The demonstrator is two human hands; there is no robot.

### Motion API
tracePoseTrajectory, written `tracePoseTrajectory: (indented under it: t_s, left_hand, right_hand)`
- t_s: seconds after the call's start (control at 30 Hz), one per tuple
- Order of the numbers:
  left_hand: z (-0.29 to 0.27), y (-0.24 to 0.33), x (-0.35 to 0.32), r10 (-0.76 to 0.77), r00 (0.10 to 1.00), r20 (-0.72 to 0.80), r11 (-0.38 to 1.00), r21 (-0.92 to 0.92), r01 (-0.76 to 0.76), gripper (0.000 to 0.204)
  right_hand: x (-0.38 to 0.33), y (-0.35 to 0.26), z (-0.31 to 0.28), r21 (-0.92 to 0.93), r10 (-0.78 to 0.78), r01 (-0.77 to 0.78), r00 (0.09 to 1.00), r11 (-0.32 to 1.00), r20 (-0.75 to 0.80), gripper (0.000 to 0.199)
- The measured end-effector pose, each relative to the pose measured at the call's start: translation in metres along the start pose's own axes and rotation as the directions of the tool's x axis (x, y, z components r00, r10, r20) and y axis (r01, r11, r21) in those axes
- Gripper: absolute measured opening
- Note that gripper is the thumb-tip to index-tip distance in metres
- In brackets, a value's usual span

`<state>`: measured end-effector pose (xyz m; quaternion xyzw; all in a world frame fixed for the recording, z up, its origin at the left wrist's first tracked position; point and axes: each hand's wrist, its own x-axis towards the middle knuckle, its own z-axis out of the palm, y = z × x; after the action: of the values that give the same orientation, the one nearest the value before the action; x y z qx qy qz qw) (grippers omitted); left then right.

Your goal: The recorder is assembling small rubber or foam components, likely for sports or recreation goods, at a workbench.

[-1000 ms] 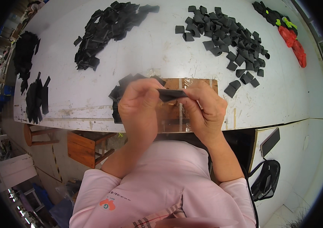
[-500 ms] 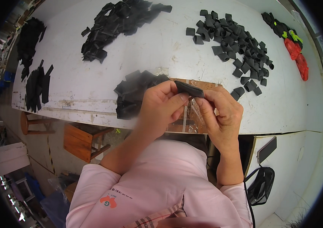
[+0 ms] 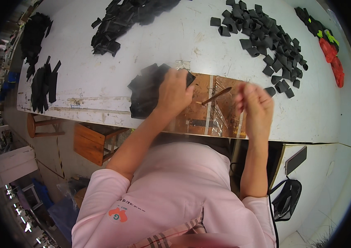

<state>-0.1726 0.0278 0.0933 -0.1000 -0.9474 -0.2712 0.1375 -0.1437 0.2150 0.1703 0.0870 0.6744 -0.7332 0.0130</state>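
Note:
My left hand [image 3: 174, 91] reaches onto the near heap of flat black fabric pieces [image 3: 144, 97]. Its thumb and fingers close around the edge of a black fabric piece [image 3: 190, 77] at the heap's right side; the fingertips are partly hidden. Off to the right, my right hand [image 3: 256, 108] hovers over the right edge of a brown board [image 3: 194, 109], fingers curled and smeared by motion. Whether anything is in them does not show. A slim dark-brown stick with a pointed end [image 3: 217, 95] lies slantwise on the board, between my two hands.
Folded black loops [image 3: 278, 53] are scattered at the far right. Another black heap [image 3: 121, 25] lies at the far middle, with black strips [image 3: 43, 87] at left. Red bags [image 3: 332, 58] sit by the right wall. A wooden stool [image 3: 90, 142] stands below the table's front edge.
The black piece that both hands held is no longer between them. My left hand has gone to the near heap, my right hand rightward. The stick on the board now shows.

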Motion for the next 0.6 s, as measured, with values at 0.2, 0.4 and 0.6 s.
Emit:
tracePoseTrajectory:
  t_s: [0.2, 0.4, 0.6]
  left_hand:
    - [0.006, -0.01, -0.005, 0.138, 0.963, 0.23, 0.97, 0.164, -0.178, 0.01]
    - [-0.035, 0.013, -0.008, -0.116, 0.913, 0.392, 0.723, -0.597, 0.348, 0.009]
    - [-0.078, 0.045, -0.023, 0.064, 0.635, 0.77, -0.063, -0.632, 0.773, 0.013]
  right_hand:
    - [-0.035, 0.02, 0.006, -0.037, 0.189, -0.187, 0.98, 0.982, 0.063, 0.022]
    - [-0.049, 0.025, 0.024, -0.474, -0.361, 0.379, 0.923, 0.795, 0.133, 0.018]
    - [-0.047, 0.01, 0.027, 0.104, 0.059, -0.071, 0.992, 0.992, 0.113, 0.022]
